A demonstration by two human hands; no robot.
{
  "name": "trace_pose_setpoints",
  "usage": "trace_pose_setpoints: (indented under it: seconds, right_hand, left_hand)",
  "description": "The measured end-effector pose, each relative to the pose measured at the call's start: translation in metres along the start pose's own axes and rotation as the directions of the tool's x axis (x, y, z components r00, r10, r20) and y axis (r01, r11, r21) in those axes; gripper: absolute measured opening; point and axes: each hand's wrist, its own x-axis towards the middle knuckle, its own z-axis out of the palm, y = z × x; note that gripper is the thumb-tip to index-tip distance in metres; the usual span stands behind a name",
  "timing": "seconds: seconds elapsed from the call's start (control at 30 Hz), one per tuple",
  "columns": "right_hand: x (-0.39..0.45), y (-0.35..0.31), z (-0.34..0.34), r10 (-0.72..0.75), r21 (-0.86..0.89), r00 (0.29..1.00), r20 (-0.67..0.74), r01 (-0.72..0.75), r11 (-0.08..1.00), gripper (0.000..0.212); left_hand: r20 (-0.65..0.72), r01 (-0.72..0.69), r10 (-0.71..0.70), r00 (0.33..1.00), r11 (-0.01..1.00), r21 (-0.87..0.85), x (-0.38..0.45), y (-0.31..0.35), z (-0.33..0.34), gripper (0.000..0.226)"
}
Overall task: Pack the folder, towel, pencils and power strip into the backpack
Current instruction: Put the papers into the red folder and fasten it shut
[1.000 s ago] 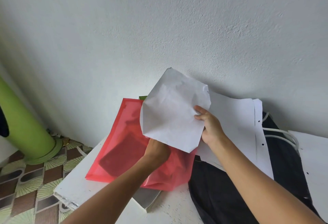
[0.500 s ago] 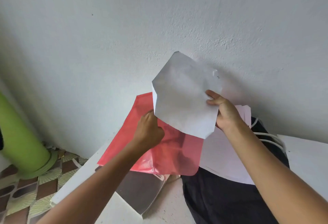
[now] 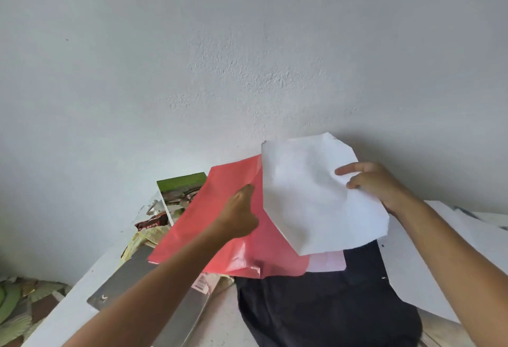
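holding folder left, paper right, seemingly.

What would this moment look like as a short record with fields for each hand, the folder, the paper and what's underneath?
left hand: fingers on the red folder, holding it tilted up off the table
right hand: pinching the right edge of the crumpled white paper
paper position: in front of the folder's right part, whether inside it cannot be told
underneath: black backpack lying on the white table
beside backpack: loose white sheets on the right
towel, pencils, power strip: cannot tell
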Motion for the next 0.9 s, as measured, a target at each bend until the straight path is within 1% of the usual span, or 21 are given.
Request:
trace_pose_setpoints:
  seconds: [0.07, 0.1, 0.17, 0.2, 0.23, 0.3, 0.33, 0.37, 0.43, 0.47, 0.57, 0.63, 0.7, 0.73, 0.8, 0.9]
  right_hand:
    - [-0.007, -0.005, -0.014, 0.000, -0.147, 1.000, 0.018, 0.002, 0.989, 0.034]
    - [-0.012, -0.009, -0.019, -0.002, -0.223, 1.000, 0.026, 0.007, 0.975, 0.033]
    - [-0.018, -0.017, -0.027, -0.008, -0.356, 0.999, 0.039, 0.022, 0.934, 0.033]
    - [-0.022, -0.022, -0.029, -0.009, -0.411, 0.999, 0.042, 0.026, 0.911, 0.033]
    - [-0.025, -0.026, -0.031, -0.009, -0.462, 0.999, 0.044, 0.028, 0.887, 0.035]
    - [-0.031, -0.034, -0.033, -0.010, -0.559, 0.998, 0.058, 0.041, 0.828, 0.036]
    - [-0.034, -0.038, -0.033, -0.014, -0.598, 0.998, 0.069, 0.052, 0.800, 0.037]
    - [-0.036, -0.043, -0.032, -0.024, -0.625, 0.997, 0.078, 0.068, 0.778, 0.037]
    - [-0.038, -0.051, -0.028, -0.068, -0.651, 0.995, 0.078, 0.102, 0.753, 0.034]
    - [-0.038, -0.055, -0.027, -0.096, -0.655, 0.993, 0.072, 0.119, 0.746, 0.033]
    - [-0.033, -0.058, -0.021, -0.142, -0.681, 0.989, 0.049, 0.137, 0.719, 0.032]
    - [-0.029, -0.057, -0.015, -0.111, -0.718, 0.992, 0.061, 0.121, 0.686, 0.033]
    - [-0.024, -0.056, -0.013, -0.062, -0.769, 0.994, 0.086, 0.106, 0.631, 0.030]
    - [-0.023, -0.057, -0.013, -0.046, -0.793, 0.995, 0.087, 0.097, 0.601, 0.028]
    - [-0.025, -0.062, -0.012, -0.019, -0.820, 0.996, 0.086, 0.082, 0.566, 0.029]
    - [-0.025, -0.068, -0.009, 0.030, -0.812, 0.993, 0.118, 0.079, 0.578, 0.039]
  left_hand:
    - [0.033, -0.011, 0.009, 0.999, 0.999, 0.049, 0.003, 0.004, 0.013, 0.052]
    - [0.035, -0.022, 0.020, 0.999, 0.997, 0.073, 0.004, 0.006, 0.019, 0.052]
    - [0.024, -0.037, 0.034, 0.999, 0.993, 0.115, 0.010, 0.007, 0.033, 0.057]
    - [0.015, -0.037, 0.035, 0.999, 0.990, 0.133, 0.011, 0.008, 0.039, 0.056]
    - [0.010, -0.029, 0.028, 1.000, 0.989, 0.148, 0.011, 0.010, 0.042, 0.047]
    - [0.002, -0.014, 0.014, 1.000, 0.989, 0.144, 0.010, 0.016, 0.047, 0.018]
    - [-0.006, -0.011, 0.012, 1.000, 0.992, 0.123, 0.010, 0.018, 0.049, 0.007]
    - [-0.013, -0.003, 0.005, 1.000, 0.995, 0.104, 0.010, 0.020, 0.051, 0.006]
    - [-0.010, -0.004, 0.005, 1.000, 0.995, 0.102, 0.008, 0.021, 0.055, 0.013]
    - [-0.007, -0.008, 0.009, 1.000, 0.993, 0.122, 0.008, 0.020, 0.059, 0.023]
    - [0.019, -0.026, 0.022, 1.000, 0.973, 0.230, 0.006, 0.017, 0.067, 0.072]
    - [0.045, -0.013, -0.001, 0.999, 0.952, 0.306, 0.003, 0.017, 0.071, 0.097]
    - [0.052, 0.002, -0.023, 0.998, 0.931, 0.366, 0.001, 0.017, 0.074, 0.116]
    - [0.055, 0.003, -0.027, 0.998, 0.916, 0.401, 0.001, 0.016, 0.075, 0.124]
    - [0.073, -0.002, -0.035, 0.997, 0.892, 0.453, 0.001, 0.013, 0.079, 0.131]
    - [0.075, -0.008, -0.033, 0.997, 0.875, 0.484, 0.001, 0.011, 0.083, 0.134]
